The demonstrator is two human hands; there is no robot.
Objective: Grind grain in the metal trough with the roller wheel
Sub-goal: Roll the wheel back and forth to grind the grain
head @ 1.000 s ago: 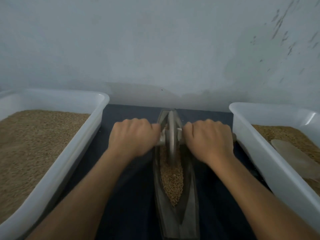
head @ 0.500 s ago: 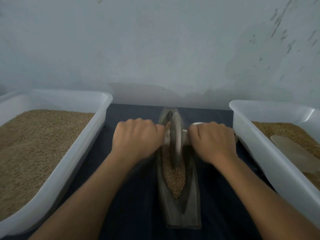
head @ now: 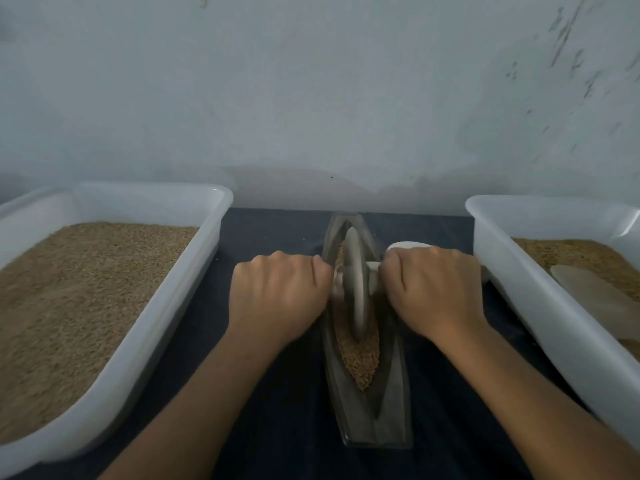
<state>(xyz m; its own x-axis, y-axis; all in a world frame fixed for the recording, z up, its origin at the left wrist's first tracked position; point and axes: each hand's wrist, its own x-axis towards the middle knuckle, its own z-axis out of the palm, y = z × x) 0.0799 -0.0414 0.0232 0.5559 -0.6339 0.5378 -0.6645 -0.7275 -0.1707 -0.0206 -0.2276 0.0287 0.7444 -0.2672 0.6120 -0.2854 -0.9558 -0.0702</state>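
Wheel [head: 356, 285] upright in grain-filled metal trough [head: 388, 403], centre of dark mat.
Left hand [head: 277, 299] and right hand [head: 433, 289] fisted around axle handles, one each side.

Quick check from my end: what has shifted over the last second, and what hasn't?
Both hands, left hand and right hand, kept their grip on the axle; the grey metal roller wheel barely shifted along the boat-shaped metal trough. The two white plastic tubs of grain stayed put.
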